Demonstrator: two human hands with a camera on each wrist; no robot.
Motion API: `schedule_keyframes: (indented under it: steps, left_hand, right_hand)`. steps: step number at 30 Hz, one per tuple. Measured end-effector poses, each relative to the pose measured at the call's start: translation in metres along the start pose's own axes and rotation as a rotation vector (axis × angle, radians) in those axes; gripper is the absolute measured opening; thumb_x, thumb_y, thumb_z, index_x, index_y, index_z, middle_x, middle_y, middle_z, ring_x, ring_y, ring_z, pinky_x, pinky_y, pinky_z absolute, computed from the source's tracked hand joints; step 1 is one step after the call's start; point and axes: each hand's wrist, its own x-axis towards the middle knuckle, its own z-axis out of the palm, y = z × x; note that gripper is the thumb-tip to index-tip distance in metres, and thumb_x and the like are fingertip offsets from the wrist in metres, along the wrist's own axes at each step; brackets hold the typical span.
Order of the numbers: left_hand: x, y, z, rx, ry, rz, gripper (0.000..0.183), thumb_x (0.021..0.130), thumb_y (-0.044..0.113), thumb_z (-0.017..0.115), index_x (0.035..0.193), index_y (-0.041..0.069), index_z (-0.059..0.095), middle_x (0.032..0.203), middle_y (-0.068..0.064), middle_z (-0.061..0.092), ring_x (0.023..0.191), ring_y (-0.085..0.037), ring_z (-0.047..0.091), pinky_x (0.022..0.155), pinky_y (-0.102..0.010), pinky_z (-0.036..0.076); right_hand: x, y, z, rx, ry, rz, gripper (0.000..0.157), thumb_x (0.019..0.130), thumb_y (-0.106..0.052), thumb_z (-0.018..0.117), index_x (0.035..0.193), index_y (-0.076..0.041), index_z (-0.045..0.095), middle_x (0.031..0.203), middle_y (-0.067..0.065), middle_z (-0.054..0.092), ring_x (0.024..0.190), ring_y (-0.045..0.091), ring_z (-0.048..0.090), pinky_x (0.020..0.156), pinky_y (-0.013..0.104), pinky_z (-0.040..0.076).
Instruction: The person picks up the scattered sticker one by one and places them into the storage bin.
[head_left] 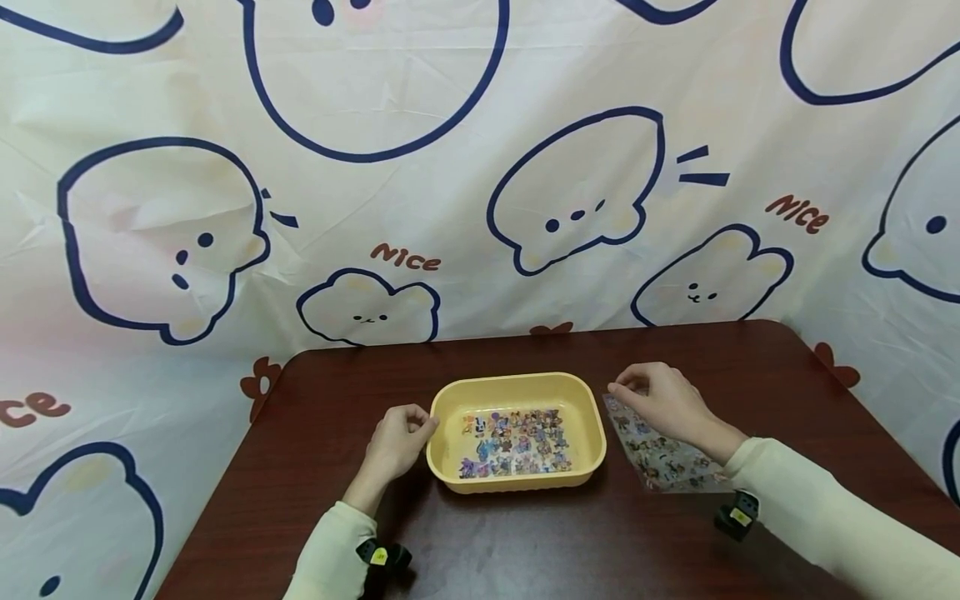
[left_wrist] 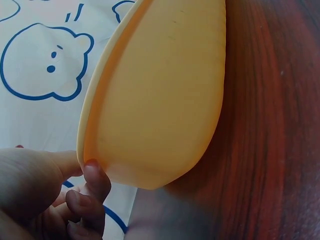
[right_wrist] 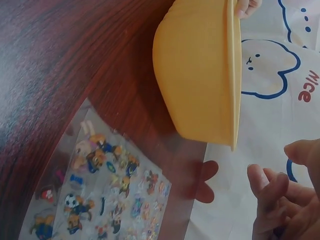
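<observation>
A yellow plastic basin stands on the table with colourful cartoon stickers lying on its bottom. At its left end my left hand pinches the rim between thumb and forefinger; the left wrist view shows the thumb and fingertip meeting at the basin's edge. To the right of the basin lie clear sheets of cartoon stickers, overlapping one another. Over the far part of these sheets hovers my right hand. Its fingers are loosely bent, thumb and forefinger apart, with nothing between them.
The dark brown wooden table carries the basin and sheets. A cloth printed with blue-outlined cartoon animals hangs behind the table and at both sides. On each wrist sits a small black camera.
</observation>
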Motion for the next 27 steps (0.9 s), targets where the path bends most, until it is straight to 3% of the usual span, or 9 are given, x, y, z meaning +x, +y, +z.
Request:
schedule_keyframes:
  steps: [27]
  left_hand:
    - [0.0,0.001,0.001,-0.008,0.005,-0.001,0.02,0.097,0.028,0.066,0.089,0.01,0.067,0.057,0.003,0.048,0.051,-0.012,0.044,0.048,-0.026,0.033]
  right_hand:
    - [0.0,0.028,-0.008,-0.07,-0.087,0.067,0.028,0.099,-0.036,0.064,0.1,-0.009,0.074,0.091,0.005,0.074,0.067,0.012,0.061,0.051,0.032,0.046]
